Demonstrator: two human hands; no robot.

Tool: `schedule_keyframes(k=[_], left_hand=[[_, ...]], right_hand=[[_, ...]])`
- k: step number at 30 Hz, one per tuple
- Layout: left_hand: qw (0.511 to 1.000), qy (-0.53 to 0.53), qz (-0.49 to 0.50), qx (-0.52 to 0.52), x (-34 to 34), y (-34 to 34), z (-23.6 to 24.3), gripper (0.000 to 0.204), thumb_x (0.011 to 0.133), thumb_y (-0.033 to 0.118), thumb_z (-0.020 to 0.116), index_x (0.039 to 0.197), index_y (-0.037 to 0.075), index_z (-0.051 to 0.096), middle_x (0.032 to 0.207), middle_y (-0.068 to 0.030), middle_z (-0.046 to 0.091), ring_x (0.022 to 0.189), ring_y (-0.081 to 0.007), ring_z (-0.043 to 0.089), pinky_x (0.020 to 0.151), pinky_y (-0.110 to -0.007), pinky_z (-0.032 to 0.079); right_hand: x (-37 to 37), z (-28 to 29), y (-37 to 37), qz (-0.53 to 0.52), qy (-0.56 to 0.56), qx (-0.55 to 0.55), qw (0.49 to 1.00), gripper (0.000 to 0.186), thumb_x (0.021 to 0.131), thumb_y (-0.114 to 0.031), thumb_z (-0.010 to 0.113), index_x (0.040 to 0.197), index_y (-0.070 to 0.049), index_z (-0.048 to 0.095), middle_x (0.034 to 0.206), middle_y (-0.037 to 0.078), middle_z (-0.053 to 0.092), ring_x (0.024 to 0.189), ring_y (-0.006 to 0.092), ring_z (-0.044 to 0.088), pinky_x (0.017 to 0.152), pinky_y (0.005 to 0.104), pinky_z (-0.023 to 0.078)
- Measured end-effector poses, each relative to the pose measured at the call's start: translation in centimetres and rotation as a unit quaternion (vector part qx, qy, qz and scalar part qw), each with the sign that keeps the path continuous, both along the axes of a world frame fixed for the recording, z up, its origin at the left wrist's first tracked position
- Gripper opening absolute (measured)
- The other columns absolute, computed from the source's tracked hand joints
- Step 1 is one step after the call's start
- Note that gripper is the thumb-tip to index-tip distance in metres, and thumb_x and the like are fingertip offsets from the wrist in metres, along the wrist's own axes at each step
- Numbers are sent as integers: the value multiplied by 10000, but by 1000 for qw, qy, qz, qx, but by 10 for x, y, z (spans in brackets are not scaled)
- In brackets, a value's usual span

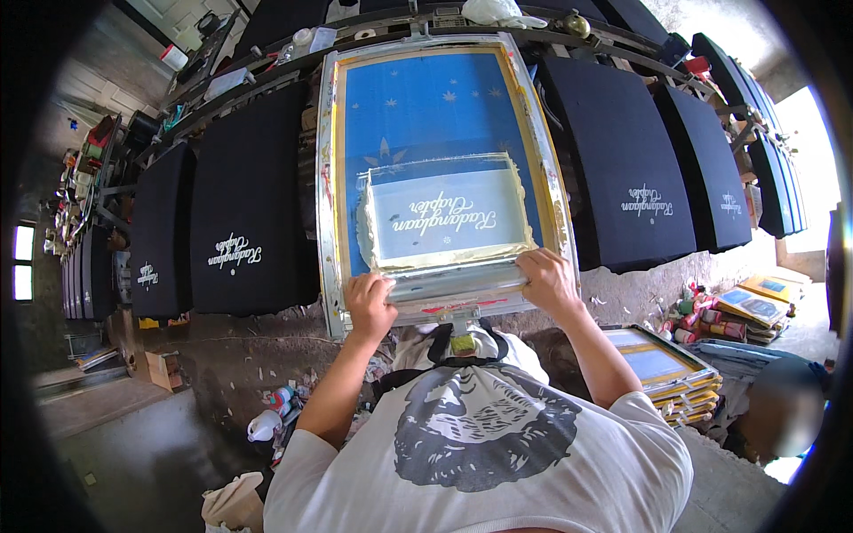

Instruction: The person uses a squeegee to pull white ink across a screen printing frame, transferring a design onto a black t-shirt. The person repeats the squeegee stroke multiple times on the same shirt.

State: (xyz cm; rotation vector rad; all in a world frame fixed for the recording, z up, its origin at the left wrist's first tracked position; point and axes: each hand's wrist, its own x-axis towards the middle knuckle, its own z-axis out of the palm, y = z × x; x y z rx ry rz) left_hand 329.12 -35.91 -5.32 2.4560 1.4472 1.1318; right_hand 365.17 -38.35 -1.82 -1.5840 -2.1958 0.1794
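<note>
A metal-framed printing screen (330, 178) with blue mesh lies flat in front of me. White ink (449, 222) covers its lower middle, around a script design. Along the screen's near end lies a wide squeegee (453, 280). My left hand (369, 302) grips the squeegee's left end and my right hand (546, 277) grips its right end. Black garments on pallets sit on both sides, one at the left (249, 204) and one at the right (622, 169), each with a white script print.
More black pallets (720, 178) curve away on both sides of a carousel. Stacked framed screens (662, 369) and ink bottles (702, 320) lie on the floor at right. Bottles and rags (267, 425) litter the floor at left. A person (782, 417) sits at the far right.
</note>
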Motion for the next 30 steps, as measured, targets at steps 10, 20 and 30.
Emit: schedule_keyframes(k=[10, 20, 30], left_hand=[[992, -8, -48, -114, -44, -51, -12, 620, 660, -182, 521, 1248, 6, 586, 1242, -177, 623, 1183, -383, 592, 1039, -462, 455], [889, -196, 285, -299, -105, 5, -65, 363, 881, 66, 599, 1232, -29, 603, 1160, -256, 663, 1092, -420, 636, 965, -476, 482], [833, -340, 273, -339, -103, 21, -55, 306, 853, 64, 551, 1086, -54, 710, 892, -101, 729, 782, -173, 659, 730, -331, 510]], right_hand=[[-6, -22, -56, 6, 14, 1, 1000, 572, 581, 1, 725, 1148, 12, 651, 1207, 141, 659, 1175, 327, 613, 1025, 456, 466], [64, -60, -37, -341, 147, -2, 929, 387, 882, -125, 645, 1251, -16, 678, 1272, 194, 668, 1204, 359, 626, 1029, 437, 485], [75, -87, -20, -398, 275, -41, 874, 243, 975, -177, 598, 1105, -15, 725, 881, 246, 707, 778, 328, 731, 689, 393, 531]])
